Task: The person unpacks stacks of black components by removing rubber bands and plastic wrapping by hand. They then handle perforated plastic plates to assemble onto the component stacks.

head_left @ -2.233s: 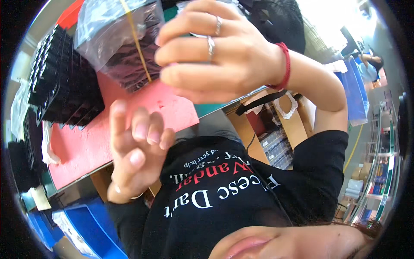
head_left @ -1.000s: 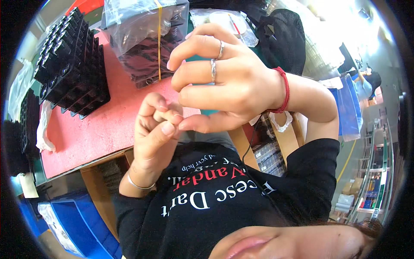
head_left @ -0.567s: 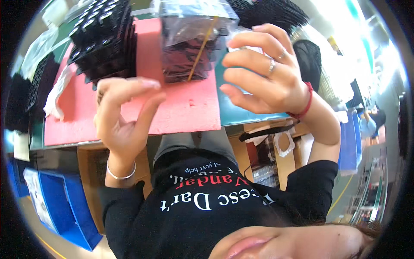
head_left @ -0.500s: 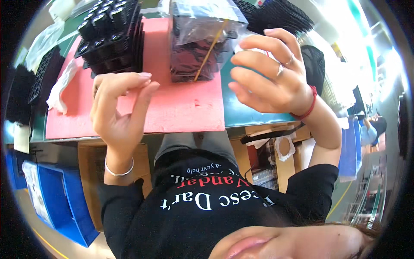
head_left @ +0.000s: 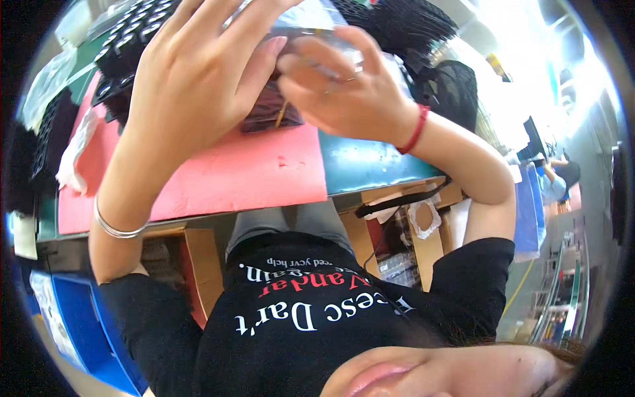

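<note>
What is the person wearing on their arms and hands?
The left hand has a thin silver bangle at its wrist. The right hand has a ring on one finger and a red string bracelet. Both arms end in short black sleeves.

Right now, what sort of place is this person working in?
Probably a factory packing or assembly bench: stacked black compartment trays on a pink mat, blue bins below, and both hands at a clear plastic bag of small dark parts.

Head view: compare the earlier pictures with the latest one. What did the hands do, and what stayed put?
Both hands went forward: the left hand and right hand now close on the clear bag of dark parts, which earlier lay apart from them. The pink mat and black trays stayed on the bench.
</note>
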`<action>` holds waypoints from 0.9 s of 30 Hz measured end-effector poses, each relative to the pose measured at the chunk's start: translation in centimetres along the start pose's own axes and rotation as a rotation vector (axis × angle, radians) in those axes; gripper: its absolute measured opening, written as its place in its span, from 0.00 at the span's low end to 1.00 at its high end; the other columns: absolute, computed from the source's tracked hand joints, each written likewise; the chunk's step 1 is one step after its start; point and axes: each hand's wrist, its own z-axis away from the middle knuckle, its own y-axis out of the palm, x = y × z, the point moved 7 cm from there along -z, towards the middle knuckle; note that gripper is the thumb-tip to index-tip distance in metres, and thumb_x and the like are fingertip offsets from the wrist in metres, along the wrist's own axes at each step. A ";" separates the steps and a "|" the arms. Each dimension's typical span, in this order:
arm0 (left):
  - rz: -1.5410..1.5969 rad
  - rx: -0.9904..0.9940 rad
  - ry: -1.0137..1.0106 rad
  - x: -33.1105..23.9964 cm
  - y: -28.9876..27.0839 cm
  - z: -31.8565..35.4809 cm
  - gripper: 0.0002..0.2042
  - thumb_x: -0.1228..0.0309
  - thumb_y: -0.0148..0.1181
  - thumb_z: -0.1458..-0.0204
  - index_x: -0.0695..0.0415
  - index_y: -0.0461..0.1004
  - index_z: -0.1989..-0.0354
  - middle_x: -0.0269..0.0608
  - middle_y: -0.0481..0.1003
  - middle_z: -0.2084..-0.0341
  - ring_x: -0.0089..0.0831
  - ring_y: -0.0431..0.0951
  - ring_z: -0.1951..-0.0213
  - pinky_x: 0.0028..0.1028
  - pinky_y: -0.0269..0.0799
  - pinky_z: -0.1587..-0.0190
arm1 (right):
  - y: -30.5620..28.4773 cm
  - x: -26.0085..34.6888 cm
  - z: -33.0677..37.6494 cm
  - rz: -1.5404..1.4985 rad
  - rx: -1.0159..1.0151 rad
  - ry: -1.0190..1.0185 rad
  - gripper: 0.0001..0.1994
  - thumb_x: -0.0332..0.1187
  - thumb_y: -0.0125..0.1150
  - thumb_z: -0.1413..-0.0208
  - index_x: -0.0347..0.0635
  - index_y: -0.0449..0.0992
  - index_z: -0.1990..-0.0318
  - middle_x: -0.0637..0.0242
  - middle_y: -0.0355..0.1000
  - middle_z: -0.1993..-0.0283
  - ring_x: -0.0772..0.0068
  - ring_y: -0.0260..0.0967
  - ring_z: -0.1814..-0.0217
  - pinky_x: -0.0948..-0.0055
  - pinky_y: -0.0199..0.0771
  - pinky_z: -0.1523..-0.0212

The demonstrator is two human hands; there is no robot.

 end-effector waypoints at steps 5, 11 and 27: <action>-0.042 0.179 -0.023 1.1 4.1 -0.6 0.16 0.70 0.53 0.45 0.57 0.71 0.48 0.47 0.73 0.52 0.45 0.72 0.50 0.37 0.67 0.47 | 0.5 0.7 0.0 0.087 0.004 0.008 0.04 0.36 0.60 0.58 0.55 0.75 0.72 0.79 0.66 0.61 0.76 0.63 0.49 0.59 0.58 0.42; -0.187 0.243 -0.080 2.5 5.3 -0.2 0.18 0.61 0.56 0.46 0.52 0.72 0.48 0.39 0.76 0.54 0.40 0.76 0.54 0.34 0.73 0.54 | -0.1 0.9 -0.3 0.046 0.127 -0.147 0.05 0.34 0.57 0.66 0.47 0.75 0.79 0.75 0.67 0.75 0.73 0.66 0.56 0.65 0.62 0.43; -0.107 0.297 -0.134 2.8 4.5 -0.5 0.16 0.63 0.55 0.43 0.55 0.73 0.48 0.48 0.75 0.53 0.46 0.76 0.53 0.36 0.72 0.52 | 1.2 -1.6 4.9 -0.240 0.252 -0.007 0.09 0.38 0.65 0.63 0.49 0.70 0.83 0.75 0.66 0.82 0.74 0.68 0.67 0.72 0.67 0.56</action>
